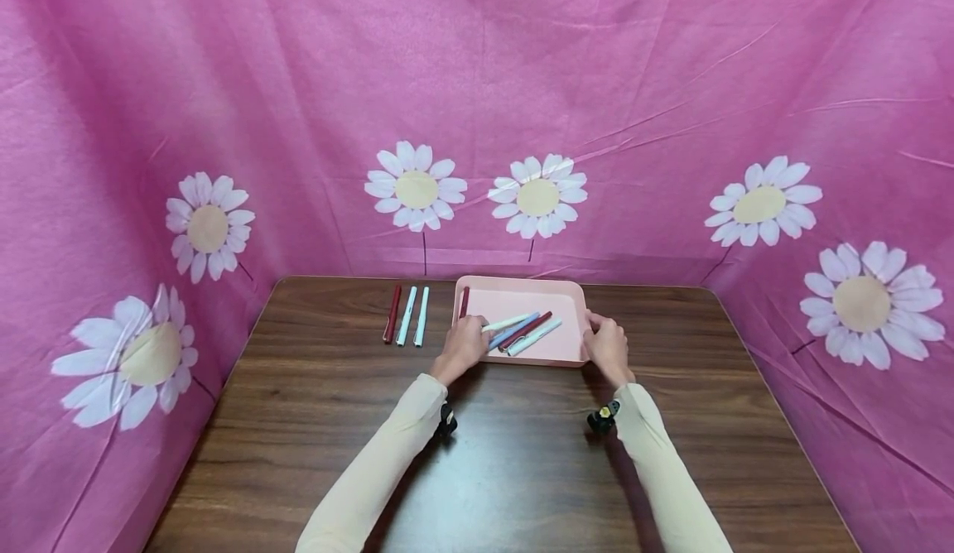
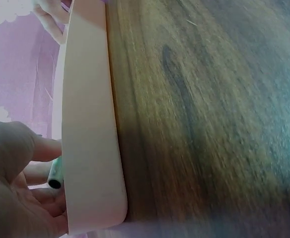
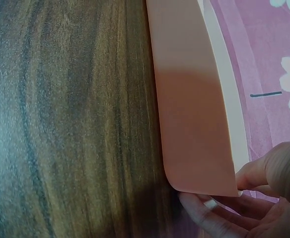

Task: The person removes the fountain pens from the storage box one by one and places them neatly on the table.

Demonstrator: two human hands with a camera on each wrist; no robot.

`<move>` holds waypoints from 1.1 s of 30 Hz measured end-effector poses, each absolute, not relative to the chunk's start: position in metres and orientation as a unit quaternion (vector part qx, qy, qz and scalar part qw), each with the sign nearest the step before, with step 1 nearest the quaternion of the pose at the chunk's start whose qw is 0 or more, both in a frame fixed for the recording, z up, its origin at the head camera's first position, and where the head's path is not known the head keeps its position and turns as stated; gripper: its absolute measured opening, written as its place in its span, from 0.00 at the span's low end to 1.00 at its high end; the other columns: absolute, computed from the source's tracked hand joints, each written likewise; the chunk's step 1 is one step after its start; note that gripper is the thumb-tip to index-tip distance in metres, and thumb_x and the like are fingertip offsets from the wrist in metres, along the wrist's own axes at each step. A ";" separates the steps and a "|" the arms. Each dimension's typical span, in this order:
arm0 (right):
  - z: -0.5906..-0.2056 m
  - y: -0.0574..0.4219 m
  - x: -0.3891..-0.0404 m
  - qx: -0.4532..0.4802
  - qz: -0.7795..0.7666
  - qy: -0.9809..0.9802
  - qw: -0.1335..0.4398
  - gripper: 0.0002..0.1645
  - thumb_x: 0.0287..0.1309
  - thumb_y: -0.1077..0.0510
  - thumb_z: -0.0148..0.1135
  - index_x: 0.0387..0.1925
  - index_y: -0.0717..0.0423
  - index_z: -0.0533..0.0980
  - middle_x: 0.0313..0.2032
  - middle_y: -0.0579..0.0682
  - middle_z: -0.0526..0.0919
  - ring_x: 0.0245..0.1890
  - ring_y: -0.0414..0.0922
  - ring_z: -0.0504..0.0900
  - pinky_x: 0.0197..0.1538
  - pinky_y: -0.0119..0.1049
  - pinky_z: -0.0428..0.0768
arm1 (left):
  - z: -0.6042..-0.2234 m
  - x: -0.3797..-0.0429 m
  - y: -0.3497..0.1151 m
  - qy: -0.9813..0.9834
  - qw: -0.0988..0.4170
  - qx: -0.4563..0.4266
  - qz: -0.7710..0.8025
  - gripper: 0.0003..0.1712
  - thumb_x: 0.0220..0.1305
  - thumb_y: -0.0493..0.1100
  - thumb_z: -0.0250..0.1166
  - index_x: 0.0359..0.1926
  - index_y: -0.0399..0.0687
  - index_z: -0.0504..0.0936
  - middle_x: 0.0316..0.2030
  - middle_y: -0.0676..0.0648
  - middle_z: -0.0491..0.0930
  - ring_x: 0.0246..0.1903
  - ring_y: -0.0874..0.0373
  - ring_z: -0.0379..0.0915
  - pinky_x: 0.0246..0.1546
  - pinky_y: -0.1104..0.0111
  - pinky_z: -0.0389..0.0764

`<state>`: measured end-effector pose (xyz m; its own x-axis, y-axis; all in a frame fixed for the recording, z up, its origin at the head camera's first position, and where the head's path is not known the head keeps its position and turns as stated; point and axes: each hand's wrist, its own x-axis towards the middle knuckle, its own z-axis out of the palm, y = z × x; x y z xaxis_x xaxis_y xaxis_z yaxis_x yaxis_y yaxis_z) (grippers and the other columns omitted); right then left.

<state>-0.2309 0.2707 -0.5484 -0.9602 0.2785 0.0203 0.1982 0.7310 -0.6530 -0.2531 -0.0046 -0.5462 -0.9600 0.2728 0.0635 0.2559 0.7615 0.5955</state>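
Observation:
My left hand reaches over the front left corner of a pink tray. Its thumb and fingers pinch a pale yellow pen, whose dark end shows between them in the left wrist view. Beside it in the tray lie a blue pen, a dark red pen and a light blue pen, slanted and close together. Another dark red pen stands along the tray's left wall. My right hand grips the tray's right edge near the front corner, thumb at the rim and fingers around the outside.
Left of the tray, a dark red pen and two light blue pens lie in a row on the brown wooden table. A pink cloth with white flowers hangs behind and beside the table.

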 end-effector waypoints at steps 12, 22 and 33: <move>-0.549 0.271 -0.231 -0.128 0.350 -0.926 0.066 0.32 0.61 0.66 0.52 0.67 0.61 0.77 0.62 0.67 0.79 0.53 0.74 0.81 0.49 0.67 0.77 | -0.545 -0.249 -0.004 0.947 -0.016 0.163 0.275 0.07 0.67 0.36 0.70 0.44 0.38 0.86 0.37 0.42 0.84 0.37 0.47 0.82 0.37 0.54 0.83; -0.551 0.272 -0.233 -0.123 0.354 -0.925 0.066 0.31 0.61 0.67 0.52 0.67 0.62 0.77 0.62 0.67 0.80 0.44 0.66 0.80 0.44 0.60 0.77 | -0.548 -0.250 -0.003 0.946 -0.079 0.208 0.237 0.13 0.69 0.38 0.69 0.51 0.43 0.91 0.39 0.39 0.84 0.39 0.45 0.79 0.44 0.55 0.80; -0.550 0.273 -0.233 -0.127 0.357 -0.924 0.059 0.31 0.63 0.65 0.52 0.67 0.60 0.77 0.63 0.66 0.79 0.49 0.69 0.82 0.47 0.64 0.77 | -0.547 -0.252 -0.003 0.956 -0.118 0.225 0.149 0.11 0.57 0.28 0.71 0.40 0.43 0.90 0.35 0.43 0.83 0.39 0.46 0.80 0.48 0.55 0.79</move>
